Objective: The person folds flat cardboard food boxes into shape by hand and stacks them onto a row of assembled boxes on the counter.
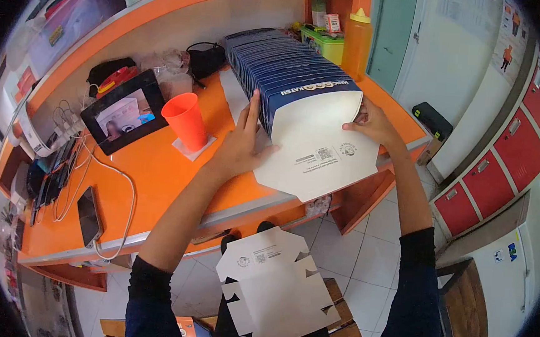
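A long row of nested navy paper food boxes point(290, 63), printed with "KATSU", lies on the orange desk. The nearest box point(317, 125) shows its white inside, and its printed flap reaches over the desk edge towards me. My left hand point(245, 143) rests along the left side of the row, fingers stretched and thumb by the white flap. At the right edge of that same box, my right hand point(373, 122) pinches the card, thumb on the white face and fingers partly hidden behind. An unfolded flat box blank point(277, 288) lies white side up across my lap.
On the desk point(155, 204) stand an orange cup point(185, 122) and a tablet point(125, 112) playing video. A phone point(89, 217) with a white cable lies at the left. A yellow squeeze bottle point(356, 44) stands behind the boxes. Red lockers point(491, 178) line the right wall.
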Demonstrator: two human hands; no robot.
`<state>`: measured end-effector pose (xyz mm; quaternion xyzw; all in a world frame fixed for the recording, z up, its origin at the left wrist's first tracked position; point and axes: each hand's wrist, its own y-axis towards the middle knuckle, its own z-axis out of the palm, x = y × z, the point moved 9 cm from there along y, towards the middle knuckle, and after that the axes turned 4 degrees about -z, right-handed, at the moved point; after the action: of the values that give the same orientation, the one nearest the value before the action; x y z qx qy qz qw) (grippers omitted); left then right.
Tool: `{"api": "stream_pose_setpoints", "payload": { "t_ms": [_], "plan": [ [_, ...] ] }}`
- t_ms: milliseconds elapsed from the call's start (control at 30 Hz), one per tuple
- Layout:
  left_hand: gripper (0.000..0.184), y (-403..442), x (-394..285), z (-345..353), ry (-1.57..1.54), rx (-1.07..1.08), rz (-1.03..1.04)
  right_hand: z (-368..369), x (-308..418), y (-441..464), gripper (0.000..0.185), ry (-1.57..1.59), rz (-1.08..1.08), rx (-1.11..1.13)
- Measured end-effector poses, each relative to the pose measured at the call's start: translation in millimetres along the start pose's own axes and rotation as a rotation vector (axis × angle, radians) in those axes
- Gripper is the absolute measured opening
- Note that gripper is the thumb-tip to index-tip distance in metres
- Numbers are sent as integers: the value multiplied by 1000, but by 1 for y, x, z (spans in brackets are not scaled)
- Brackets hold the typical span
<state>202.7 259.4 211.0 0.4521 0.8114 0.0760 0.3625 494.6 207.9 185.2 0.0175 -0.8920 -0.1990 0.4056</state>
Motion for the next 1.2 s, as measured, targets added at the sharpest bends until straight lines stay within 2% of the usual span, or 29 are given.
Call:
{"api": "stream_pose_setpoints", "payload": {
  "t_ms": [33, 100, 133, 167, 233, 300, 533, 700, 800, 833, 900, 967, 1000, 1033, 1100, 1133, 1167, 1200],
  "plan": [
    [114, 0, -6, -5, -46, -17, -6, -4, 7, -1, 82, -32, 0, -21],
    [102, 0, -40, -32, 158, -236, 170, -16, 26, -1, 76, -94, -9, -71],
    [97, -3, -53, -41, 261, -343, 255, -20, 39, 1, 69, 101, -118, -88],
    [88, 2, -52, -44, 187, -358, 278, -25, 50, 2, 63, 297, -223, -103],
    [72, 15, -47, -48, 31, -382, 322, -32, 66, 3, 50, 362, -340, -97],
    [61, 21, -40, -43, 32, -339, 281, -29, 75, 9, 39, 95, -363, -50],
    [35, 24, -38, -42, -10, -331, 246, -28, 55, 25, 18, 297, -326, -122],
    [33, 26, -39, -45, -49, -327, 237, -30, 55, 32, 13, 384, -421, -176],
    [38, 28, -39, -44, -89, -298, 237, -29, 52, 29, 17, 305, -284, -216],
    [40, 26, -42, -46, -102, -287, 239, -35, 59, 20, 19, 227, -282, -320],
    [47, -5, -64, -55, -35, -411, 231, -41, 81, -13, 24, 72, -287, -533],
    [52, -61, -93, -64, 47, -458, 218, -38, 120, -91, 28, -218, -432, -809],
    [54, -98, -103, -62, 91, -438, 205, -20, 140, -135, 24, -146, -265, -736],
    [50, -138, -109, -51, 16, -342, 238, 13, 137, -178, 22, -128, -209, -605],
    [50, -223, -91, 13, 87, 124, 122, 104, 109, -253, 37, -106, -49, -93],
    [61, -260, -76, 43, 51, 289, 60, 141, 96, -287, 54, -280, 48, 95],
    [73, -300, -54, 80, 8, 459, -7, 182, 47, -337, 65, -304, 189, 193],
    [79, -349, -30, 107, 87, 518, -83, 217, 8, -384, 68, -207, 326, 282]
  ]
}}
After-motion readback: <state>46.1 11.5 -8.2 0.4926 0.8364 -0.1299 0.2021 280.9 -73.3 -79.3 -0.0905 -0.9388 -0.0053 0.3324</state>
